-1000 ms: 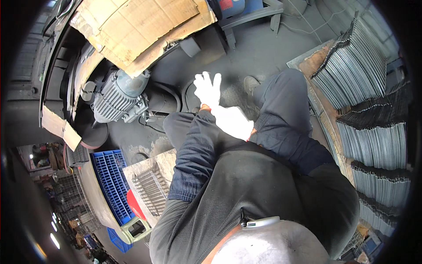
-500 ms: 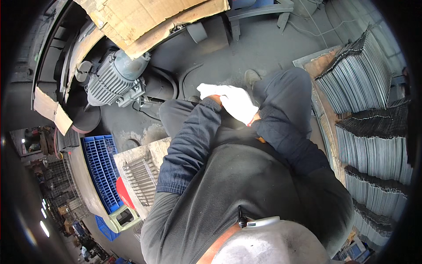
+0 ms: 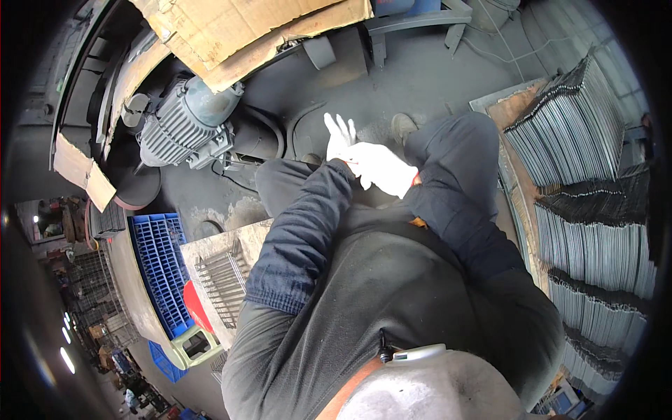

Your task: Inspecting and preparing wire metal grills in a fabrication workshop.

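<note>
My left hand point(image 3: 339, 138) wears a white work glove, its fingers stretched up and spread apart. Across its wrist lies my right hand point(image 3: 383, 168), also in a white glove with a reddish cuff edge. The right fingers are closed around the cuff area of the left glove; bright glare hides the exact grip. Both hands meet above my lap, between my bent knees, with dark sleeves reaching to the wrists.
To the right stand several stacks of thin metal sheets point(image 3: 568, 126) on a board. A grey motor point(image 3: 183, 122) and cardboard point(image 3: 259, 28) are ahead. At left are a blue plastic crate point(image 3: 159, 266), a red object point(image 3: 197, 304) and metal rods point(image 3: 222, 283) on a board.
The left fingers have come into view, gloved and spread upward. My right hand has shifted onto the left wrist, and the loose white cloth shape now shows as two gloved hands.
</note>
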### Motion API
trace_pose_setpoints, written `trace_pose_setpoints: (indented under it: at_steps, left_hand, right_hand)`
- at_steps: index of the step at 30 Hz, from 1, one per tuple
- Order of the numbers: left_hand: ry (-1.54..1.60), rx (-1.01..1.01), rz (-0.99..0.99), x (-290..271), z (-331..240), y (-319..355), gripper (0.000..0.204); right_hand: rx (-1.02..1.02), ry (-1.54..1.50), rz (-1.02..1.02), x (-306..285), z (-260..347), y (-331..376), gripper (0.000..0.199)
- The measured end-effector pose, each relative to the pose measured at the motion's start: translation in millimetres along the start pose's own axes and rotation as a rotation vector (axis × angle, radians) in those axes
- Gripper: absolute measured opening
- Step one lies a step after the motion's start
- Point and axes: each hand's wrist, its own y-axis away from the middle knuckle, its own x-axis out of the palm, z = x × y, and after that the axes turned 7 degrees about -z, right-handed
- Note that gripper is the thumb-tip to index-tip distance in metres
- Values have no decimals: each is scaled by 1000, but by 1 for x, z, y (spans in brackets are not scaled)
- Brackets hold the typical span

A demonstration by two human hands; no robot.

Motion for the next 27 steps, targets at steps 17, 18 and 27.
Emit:
trace_pose_setpoints:
  at_steps: [17,18,27]
  left_hand:
    - [3277,-1344,-69,38,1,-25,77]
    - [3295,-1284,-259,52,-3,-27,72]
    - [3401,-1015,-670,76,2,-24,71]
  right_hand:
    - [-233,704,-450,15,-9,-2,49]
    - [-129,675,-361,26,-1,3,54]
    - [-414,853,-275,28,-17,-3,46]
